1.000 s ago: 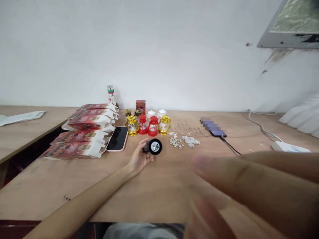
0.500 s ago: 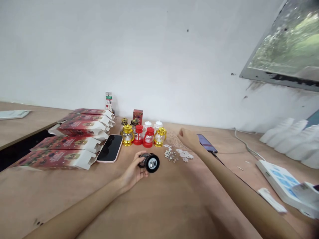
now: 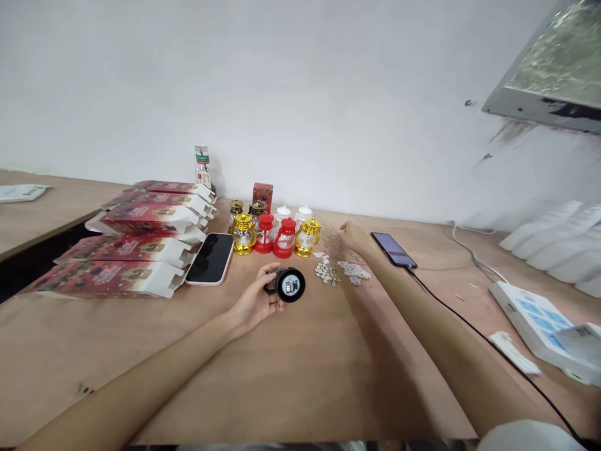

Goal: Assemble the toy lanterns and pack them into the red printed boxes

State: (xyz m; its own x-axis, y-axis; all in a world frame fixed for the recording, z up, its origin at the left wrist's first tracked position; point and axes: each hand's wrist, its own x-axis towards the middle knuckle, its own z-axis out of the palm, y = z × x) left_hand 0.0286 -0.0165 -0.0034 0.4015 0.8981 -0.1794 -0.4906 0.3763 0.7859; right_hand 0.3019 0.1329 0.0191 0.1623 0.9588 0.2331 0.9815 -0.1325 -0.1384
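In my left hand [image 3: 253,299] is a small black lantern [image 3: 291,285], tipped on its side with its round base facing me. A pale disc with small parts inside shows in that base. My right hand [image 3: 354,238] reaches to a spread of thin clear strips [image 3: 331,241], fingers pressed together; what they hold, if anything, is hidden. Between the hands lie a heap of round silver button cells [image 3: 325,272] and a heap of small white pieces [image 3: 354,272]. Behind them stand gold lanterns [image 3: 243,235], red lanterns [image 3: 284,239], white lanterns [image 3: 305,214] and dark ones [image 3: 236,210].
Several red printed boxes [image 3: 126,247] with open flaps lie at the left, beside a pink-edged phone [image 3: 210,259]. Another phone [image 3: 394,248] trails a black cable [image 3: 460,313] along the right. A white power strip [image 3: 535,319] and white cone-like objects [image 3: 554,241] are farther right.
The view has tilted down and shifted slightly, so things sit higher in the picture. My left hand still holds the black lantern; my right hand stays at the clear strips.
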